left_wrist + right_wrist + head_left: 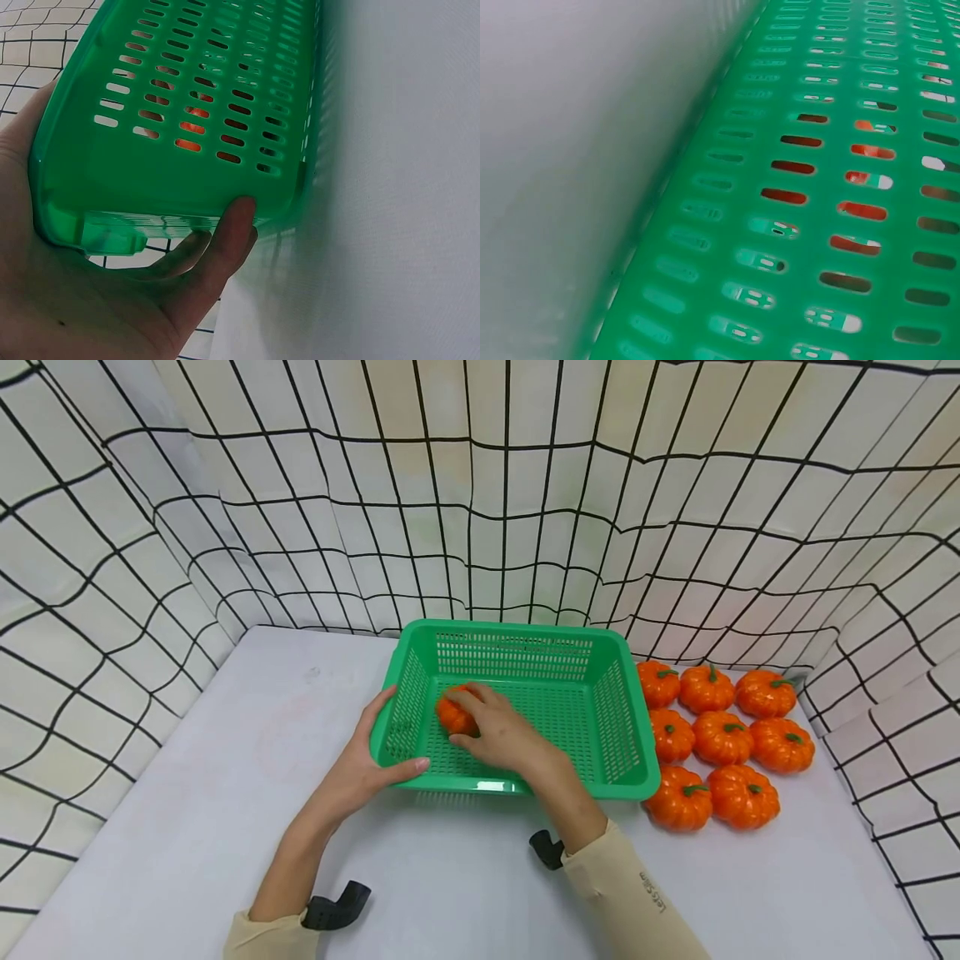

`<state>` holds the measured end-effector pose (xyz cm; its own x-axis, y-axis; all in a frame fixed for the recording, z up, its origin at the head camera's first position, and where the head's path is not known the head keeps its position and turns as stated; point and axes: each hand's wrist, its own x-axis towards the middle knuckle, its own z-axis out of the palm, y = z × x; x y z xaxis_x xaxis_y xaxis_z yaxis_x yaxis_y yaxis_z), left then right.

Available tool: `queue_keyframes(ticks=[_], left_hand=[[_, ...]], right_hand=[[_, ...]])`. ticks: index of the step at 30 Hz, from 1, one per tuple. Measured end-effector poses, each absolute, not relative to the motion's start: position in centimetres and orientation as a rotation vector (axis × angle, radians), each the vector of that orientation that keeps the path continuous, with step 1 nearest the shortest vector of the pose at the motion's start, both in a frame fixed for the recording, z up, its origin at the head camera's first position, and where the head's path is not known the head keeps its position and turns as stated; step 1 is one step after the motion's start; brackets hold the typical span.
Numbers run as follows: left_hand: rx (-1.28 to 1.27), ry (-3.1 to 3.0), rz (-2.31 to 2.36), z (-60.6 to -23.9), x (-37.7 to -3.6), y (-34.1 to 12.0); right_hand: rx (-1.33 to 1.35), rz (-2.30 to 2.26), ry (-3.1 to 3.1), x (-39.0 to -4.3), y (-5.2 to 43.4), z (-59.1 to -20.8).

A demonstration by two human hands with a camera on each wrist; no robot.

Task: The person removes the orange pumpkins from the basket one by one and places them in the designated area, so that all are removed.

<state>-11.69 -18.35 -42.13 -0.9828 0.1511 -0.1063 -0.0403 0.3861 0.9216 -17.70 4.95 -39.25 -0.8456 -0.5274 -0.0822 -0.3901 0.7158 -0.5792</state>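
A green plastic basket [525, 792] with slotted walls stands on the white table. At its front left corner my left hand [358, 775] grips it, the thumb on the front rim and the fingers along the left side. The left wrist view shows the fingers [217, 277] against the basket's end wall [82, 176]. Inside the basket, toward its left, my right hand [498, 731] holds a small orange pumpkin [452, 716] from above, fingers and thumb around it. Through the slots of the wall [735, 180], bits of orange show in the right wrist view.
Several orange pumpkins [722, 739] with green stems sit in rows on the table [247, 760], right beside the basket. White walls covered by black netting [487, 518] enclose the table at the back and both sides. Black tube-shaped pieces [337, 906] are at both sleeves.
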Motion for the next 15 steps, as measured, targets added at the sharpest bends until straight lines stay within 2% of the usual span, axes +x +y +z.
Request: queue_keyframes(ticks=[6, 15], left_hand=[[0.090, 2.446, 1.665, -42.01, -11.69, -18.36], [0.073, 2.443, 1.666, -42.00, -11.55, -18.43]], right_hand=[[-0.690, -0.806, 2.750, -17.73, 4.92, -39.52], [-0.473, -0.800, 2.781, -17.63, 5.37, -39.54]])
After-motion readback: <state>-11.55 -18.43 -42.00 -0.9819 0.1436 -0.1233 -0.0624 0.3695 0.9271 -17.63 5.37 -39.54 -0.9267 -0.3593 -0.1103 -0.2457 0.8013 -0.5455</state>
